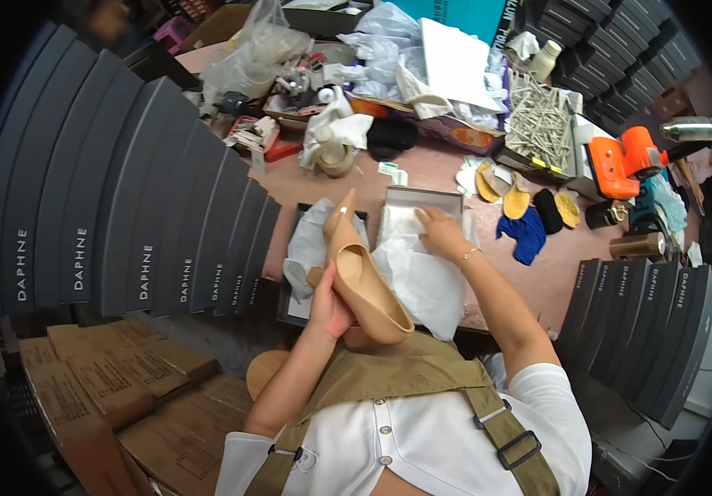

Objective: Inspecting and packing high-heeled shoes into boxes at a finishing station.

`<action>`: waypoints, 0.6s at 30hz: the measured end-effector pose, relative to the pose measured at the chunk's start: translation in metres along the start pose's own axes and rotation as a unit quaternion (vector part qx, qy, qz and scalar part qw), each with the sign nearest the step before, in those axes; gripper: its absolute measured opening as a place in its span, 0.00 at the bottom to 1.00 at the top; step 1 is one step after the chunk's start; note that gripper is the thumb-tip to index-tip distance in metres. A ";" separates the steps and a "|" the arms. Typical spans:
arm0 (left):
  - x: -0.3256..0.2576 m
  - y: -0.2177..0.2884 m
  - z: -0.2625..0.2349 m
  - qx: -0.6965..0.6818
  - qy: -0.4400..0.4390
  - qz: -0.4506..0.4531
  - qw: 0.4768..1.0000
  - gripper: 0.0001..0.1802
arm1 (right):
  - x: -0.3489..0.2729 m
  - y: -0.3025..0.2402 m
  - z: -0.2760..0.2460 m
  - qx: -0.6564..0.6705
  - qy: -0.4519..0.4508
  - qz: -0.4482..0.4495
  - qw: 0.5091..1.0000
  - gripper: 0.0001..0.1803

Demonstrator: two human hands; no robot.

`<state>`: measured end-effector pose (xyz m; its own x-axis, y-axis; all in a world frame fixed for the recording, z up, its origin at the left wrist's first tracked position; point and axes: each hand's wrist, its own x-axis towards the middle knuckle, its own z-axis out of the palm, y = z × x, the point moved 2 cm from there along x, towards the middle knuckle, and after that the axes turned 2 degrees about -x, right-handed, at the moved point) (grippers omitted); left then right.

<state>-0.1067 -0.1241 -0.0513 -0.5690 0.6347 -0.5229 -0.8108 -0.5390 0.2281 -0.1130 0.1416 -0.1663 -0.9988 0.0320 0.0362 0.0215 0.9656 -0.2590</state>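
My left hand (332, 311) is closed around a pair of beige pointed pumps, held over the table's near edge. The nearer pump (372, 302) has its toe toward me and its opening facing up. Behind it, the other pump (339, 230) points its toe away. My right hand (445, 236) reaches into an open shoebox (424, 197), its fingers apart on the white tissue paper inside. More tissue paper (422, 285) spills over the box's near side. Left of it, under the pumps, lies a dark box part (291, 307) with crumpled tissue paper (310, 241).
Stacked dark shoeboxes (157, 190) rise on the left, with others (641, 331) at right. Brown cartons (124, 364) lie lower left. Along the table's back are a tray of white sticks (540, 120), a glass bottle (334, 157), an orange tool (621, 161) and a blue cloth (523, 233).
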 end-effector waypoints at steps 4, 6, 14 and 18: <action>0.005 -0.017 -0.003 0.019 -0.047 -0.097 0.994 0.33 | 0.001 -0.005 0.042 -0.033 0.060 -0.011 0.998 0.15; 0.003 -0.023 0.001 0.064 -0.029 -0.108 0.992 0.33 | 0.013 -0.014 0.041 0.005 0.016 0.035 0.999 0.12; 0.004 -0.025 -0.011 -0.019 -0.002 -0.077 0.997 0.33 | 0.007 -0.012 0.000 -0.026 -0.065 -0.013 0.997 0.09; 0.007 -0.021 -0.011 -0.058 -0.026 -0.071 0.995 0.33 | -0.013 -0.029 -0.002 0.037 -0.123 -0.015 0.992 0.09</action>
<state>-0.0924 -0.1145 -0.0688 -0.4589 0.7355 -0.4985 -0.8640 -0.5003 0.0572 -0.1006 0.1138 -0.1575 -0.9797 -0.0682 -0.1887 -0.0018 0.9435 -0.3315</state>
